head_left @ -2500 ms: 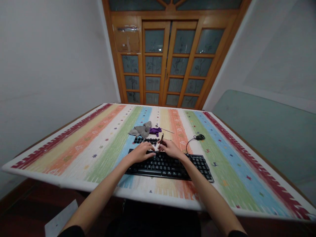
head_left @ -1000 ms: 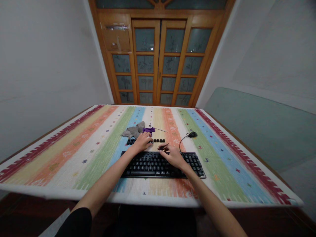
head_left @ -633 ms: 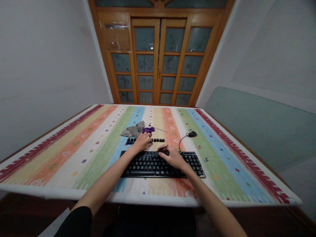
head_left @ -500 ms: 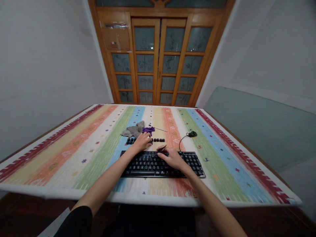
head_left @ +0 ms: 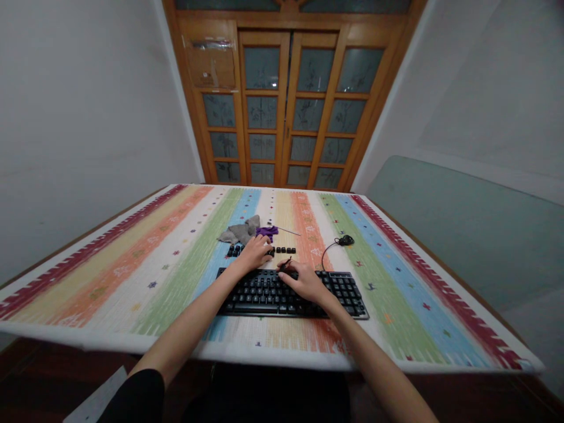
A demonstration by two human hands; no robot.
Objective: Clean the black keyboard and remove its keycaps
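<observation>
A black keyboard (head_left: 259,296) lies across the near part of the table. Behind it is a row of loose black keycaps (head_left: 286,250). My left hand (head_left: 256,252) reaches over this row, its thumb and fingers around a keycap at the row's middle; the hand hides part of the row. Above the keyboard's upper edge, my right hand (head_left: 304,279) is closed on a small dark tool with a thin tip (head_left: 285,267), whose exact kind is too small to make out.
Past the keycaps lie a crumpled grey cloth (head_left: 242,230), a purple cloth (head_left: 267,231) and a thin dark rod (head_left: 288,231). The keyboard's coiled cable (head_left: 344,240) rests at the right. A striped tablecloth (head_left: 176,282) covers the table.
The tool in my right hand has tilted more upright, and that hand has shifted slightly left over the keyboard. My left hand stays at the keycap row. The whole view has shifted a little.
</observation>
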